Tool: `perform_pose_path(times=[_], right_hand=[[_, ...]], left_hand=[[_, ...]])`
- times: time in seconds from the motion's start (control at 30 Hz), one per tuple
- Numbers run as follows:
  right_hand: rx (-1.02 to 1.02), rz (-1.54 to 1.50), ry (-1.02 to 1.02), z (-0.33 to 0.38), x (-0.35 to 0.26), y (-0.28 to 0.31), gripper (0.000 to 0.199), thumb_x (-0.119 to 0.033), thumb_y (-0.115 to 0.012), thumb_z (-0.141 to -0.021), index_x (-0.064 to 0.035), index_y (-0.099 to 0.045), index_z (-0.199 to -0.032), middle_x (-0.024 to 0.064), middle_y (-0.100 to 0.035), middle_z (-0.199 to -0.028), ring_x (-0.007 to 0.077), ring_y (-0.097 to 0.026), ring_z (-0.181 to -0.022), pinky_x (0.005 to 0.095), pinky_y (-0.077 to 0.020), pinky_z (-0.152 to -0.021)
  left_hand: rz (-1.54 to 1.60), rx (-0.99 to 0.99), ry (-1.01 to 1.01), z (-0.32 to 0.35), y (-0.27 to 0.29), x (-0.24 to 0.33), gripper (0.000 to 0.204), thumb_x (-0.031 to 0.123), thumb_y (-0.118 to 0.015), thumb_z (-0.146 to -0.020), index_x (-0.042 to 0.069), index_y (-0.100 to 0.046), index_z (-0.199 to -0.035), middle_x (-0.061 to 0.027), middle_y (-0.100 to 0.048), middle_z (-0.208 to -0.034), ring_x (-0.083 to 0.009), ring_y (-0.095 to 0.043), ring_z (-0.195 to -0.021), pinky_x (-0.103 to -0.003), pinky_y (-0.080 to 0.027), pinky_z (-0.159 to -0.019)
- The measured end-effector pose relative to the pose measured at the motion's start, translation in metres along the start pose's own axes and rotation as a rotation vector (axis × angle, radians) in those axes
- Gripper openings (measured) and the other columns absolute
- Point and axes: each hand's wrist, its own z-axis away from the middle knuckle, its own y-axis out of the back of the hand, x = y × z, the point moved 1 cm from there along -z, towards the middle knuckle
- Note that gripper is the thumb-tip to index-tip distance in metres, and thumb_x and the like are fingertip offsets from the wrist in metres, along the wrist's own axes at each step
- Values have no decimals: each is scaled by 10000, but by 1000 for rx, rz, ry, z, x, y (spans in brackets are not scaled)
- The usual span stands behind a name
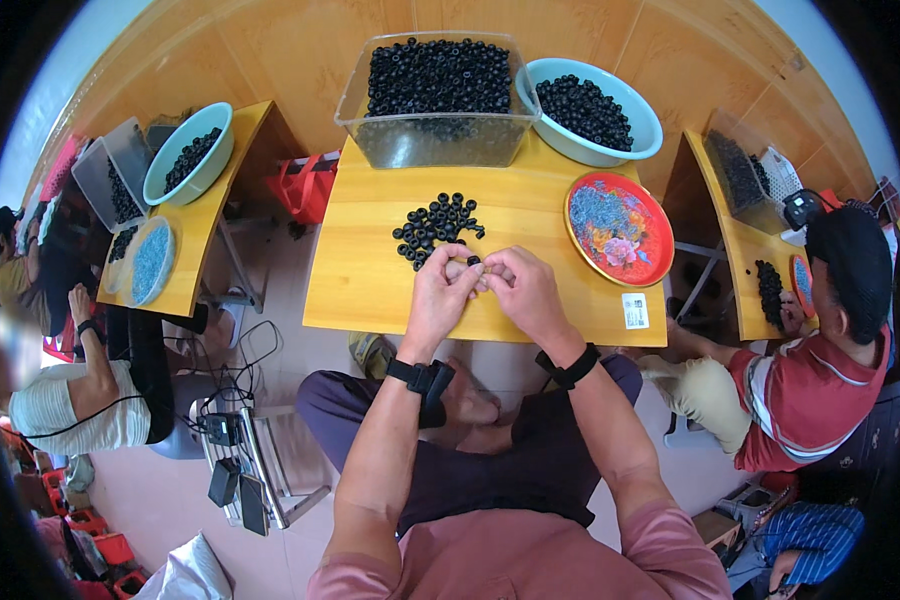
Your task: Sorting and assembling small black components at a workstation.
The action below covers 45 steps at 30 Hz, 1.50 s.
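Left hand: thumb and fingers drawn together, apparently pinching one black ring at the near edge of the loose pile. Right hand: fingertips meet the left's beside that ring; cannot tell whether they clamp anything, since the fingers cover the contact. Both wrists, each in a black strap, sit over the table's front edge, probably to steady fine two-handed work close to the body.

Placement: loose black rings lie just beyond the fingertips, presumably spread out so single pieces pick up easily. Bulk rings fill a clear tub and a pale blue basin along the far side; likely kept there to leave working room. Red tray, on the right, holds small blue pieces; its low rim would suit reaching in from the right hand's side.
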Motion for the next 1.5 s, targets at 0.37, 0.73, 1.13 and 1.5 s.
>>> perform_pose_path(times=[0.37,0.73,1.13,1.5], right_hand=[[-72,-11,-73,5,6,2,176,-47,-727,-813,-19,-666,-975,138,-685,-834,277,-691,-745,382,-543,-671],[-133,-73,-189,5,15,5,175,-42,-737,-808,-15,-623,-938,126,-667,-804,271,-665,-710,375,-531,-642],[-53,73,-14,12,14,5,163,-61,-725,-817,-52,-655,-964,116,-682,-824,287,-670,-775,412,-527,-708],[-18,3,-201,13,26,3,163,-79,-734,-823,-15,-641,-939,139,-685,-841,293,-684,-777,410,-534,-709]], left_hand=[[-75,28,2,1,-3,2,197,23,-703,-934,-6,-585,-1089,-18,-641,-716,-65,-592,-646,-222,-470,-585],[-275,-21,-17,4,-7,8,160,26,-736,-909,12,-615,-1012,58,-572,-734,-17,-499,-677,-197,-436,-623],[-226,20,21,3,-6,3,163,34,-752,-903,0,-624,-999,54,-597,-726,-18,-503,-662,-193,-428,-599],[-498,71,-132,10,-11,10,189,67,-780,-865,4,-686,-1016,-46,-657,-714,-84,-585,-654,-258,-498,-620]])
